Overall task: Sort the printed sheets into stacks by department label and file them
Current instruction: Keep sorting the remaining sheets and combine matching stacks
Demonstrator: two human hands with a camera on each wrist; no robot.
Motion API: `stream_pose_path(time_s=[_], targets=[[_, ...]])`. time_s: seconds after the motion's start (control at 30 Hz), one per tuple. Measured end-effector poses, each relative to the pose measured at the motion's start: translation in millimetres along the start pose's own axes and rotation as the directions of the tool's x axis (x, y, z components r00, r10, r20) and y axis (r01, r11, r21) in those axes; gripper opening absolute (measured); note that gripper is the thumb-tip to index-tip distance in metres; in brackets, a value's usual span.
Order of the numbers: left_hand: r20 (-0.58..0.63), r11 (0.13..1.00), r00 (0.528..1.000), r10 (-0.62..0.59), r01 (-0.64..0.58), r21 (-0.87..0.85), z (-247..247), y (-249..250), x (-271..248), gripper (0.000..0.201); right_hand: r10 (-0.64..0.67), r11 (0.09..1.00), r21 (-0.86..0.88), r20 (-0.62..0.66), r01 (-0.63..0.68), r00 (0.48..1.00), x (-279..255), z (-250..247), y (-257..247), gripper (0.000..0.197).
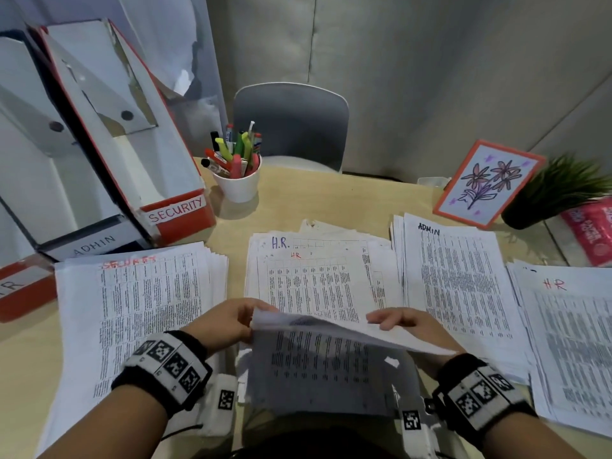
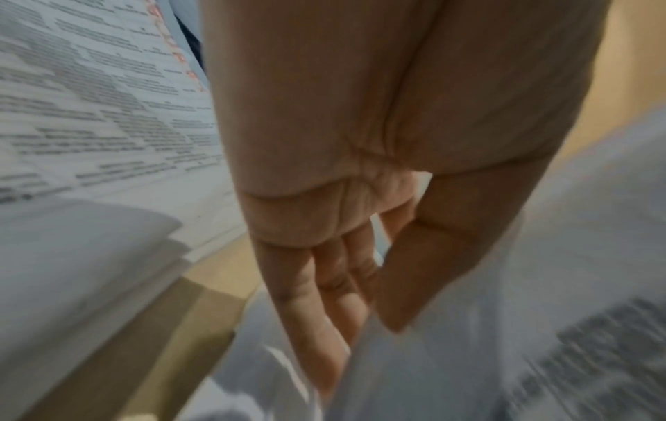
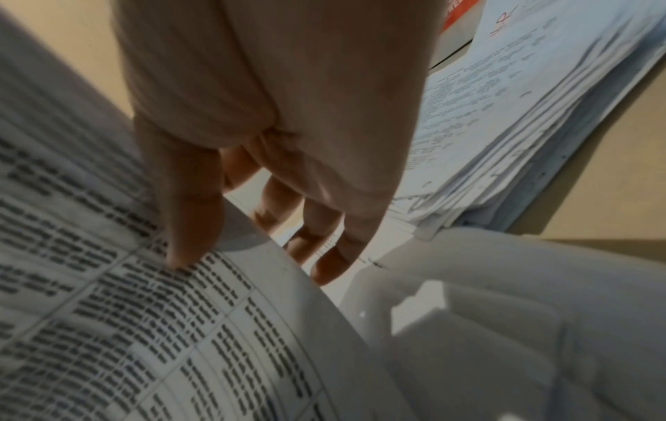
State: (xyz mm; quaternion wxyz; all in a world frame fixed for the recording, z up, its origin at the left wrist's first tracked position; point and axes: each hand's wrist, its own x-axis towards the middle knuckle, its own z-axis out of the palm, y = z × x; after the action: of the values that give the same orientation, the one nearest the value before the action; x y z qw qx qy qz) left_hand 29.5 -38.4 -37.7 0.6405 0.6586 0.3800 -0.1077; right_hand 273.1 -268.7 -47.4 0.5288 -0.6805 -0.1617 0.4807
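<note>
I hold one printed sheet (image 1: 318, 359) raised and bent over the table's near middle. My left hand (image 1: 246, 321) pinches its left edge, thumb against fingers (image 2: 324, 327) in the left wrist view. My right hand (image 1: 385, 321) pinches its upper right edge, the thumb on the printed side (image 3: 162, 327) and the fingers (image 3: 324, 256) behind. On the table lie a SECURITY stack (image 1: 142, 309), an H.R. stack (image 1: 318, 279), an ADMIN stack (image 1: 457, 276) and a second HR stack (image 1: 569, 342). The label on the held sheet is hidden.
Three file boxes stand at the left: SECURITY (image 1: 175, 210), ADMIN (image 1: 92, 246) and HR (image 1: 20, 286). Behind the stacks are a white cup of pens (image 1: 236, 187), a framed flower drawing (image 1: 486, 183), a potted plant (image 1: 559, 190) and a pink packet (image 1: 592, 230). A grey chair (image 1: 291, 124) faces me.
</note>
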Motion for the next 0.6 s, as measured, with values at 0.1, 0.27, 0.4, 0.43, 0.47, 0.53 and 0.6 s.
stream_pose_path(time_s=[0.1,0.27,0.4,0.43,0.47,0.53,0.6], targets=[[-0.079,0.982,0.992,-0.094,0.079,-0.171,-6,-4,11,0.036,0.014,0.994,-0.108,0.07,-0.006,0.997,-1,-4,-5,0.015],[-0.325,0.93,0.916,-0.234,0.113,-0.35,5,-5,38,0.031,0.002,0.976,-0.217,0.094,0.019,0.996,-3,-4,-6,0.022],[-0.42,0.981,0.887,-0.192,0.18,-0.069,13,-1,46,0.046,0.006,0.974,-0.225,0.121,0.021,0.993,-5,-3,-9,0.024],[-0.41,0.98,0.891,-0.194,0.19,-0.052,15,-2,47,0.051,0.004,0.971,-0.236,0.13,0.027,0.992,-7,-3,-9,0.024],[-0.409,0.979,0.891,-0.196,0.202,-0.029,15,-3,49,0.055,-0.003,0.969,-0.245,0.137,0.037,0.991,-8,-3,-10,0.023],[-0.425,0.963,0.887,-0.18,0.246,0.107,17,-1,50,0.053,0.003,0.97,-0.24,0.146,0.032,0.989,-8,-4,-8,0.021],[-0.435,0.932,0.888,-0.146,0.271,0.24,19,3,49,0.048,0.017,0.975,-0.22,0.145,0.016,0.989,-9,-5,-8,0.018]])
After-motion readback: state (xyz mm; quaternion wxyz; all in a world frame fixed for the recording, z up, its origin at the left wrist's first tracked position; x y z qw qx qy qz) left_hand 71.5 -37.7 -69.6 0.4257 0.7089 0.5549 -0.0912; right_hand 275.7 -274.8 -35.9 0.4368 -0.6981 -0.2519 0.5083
